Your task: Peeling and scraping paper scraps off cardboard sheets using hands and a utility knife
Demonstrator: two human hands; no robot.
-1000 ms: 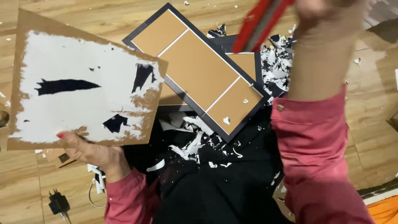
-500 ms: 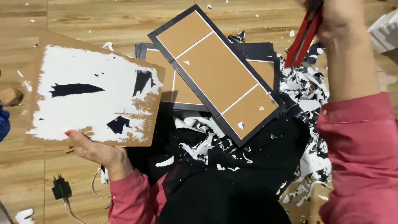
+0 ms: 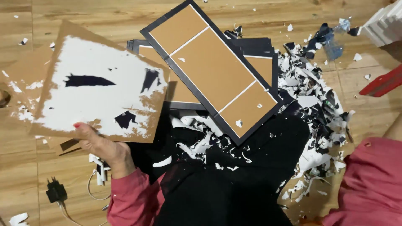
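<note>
1. The left hand (image 3: 101, 146) grips a brown cardboard sheet (image 3: 100, 83) by its lower edge, thumb laid on top and the other fingers tucked under, so the hold is narrow and pinched around the board's thickness.
2. The cardboard sheet is mostly covered by a torn white paper layer with a few dark scraps left on it, and it tilts a little above the wooden floor (image 3: 83, 12).
3. The right hand itself is out of the picture; only its pink sleeve (image 3: 370, 184) shows, so I cannot tell how that hand is closed.
4. A red tool (image 3: 383, 82) pokes in at the far right edge, well away from the cardboard sheet; whether anything holds it cannot be seen.
5. Just right of the cardboard sheet lies a dark-framed panel (image 3: 211, 69) with brown fields split by white lines, resting across a stack of similar panels (image 3: 259, 58).
6. Beyond that panel, further from the cardboard sheet, spreads a heap of torn paper scraps (image 3: 314, 109), black and white.
7. Below the cardboard sheet, near the left wrist, a black charger plug (image 3: 55, 191) with a white cable sits on the floor.
8. More peeled cardboard (image 3: 21, 83) lies under the held sheet's left side.
</note>
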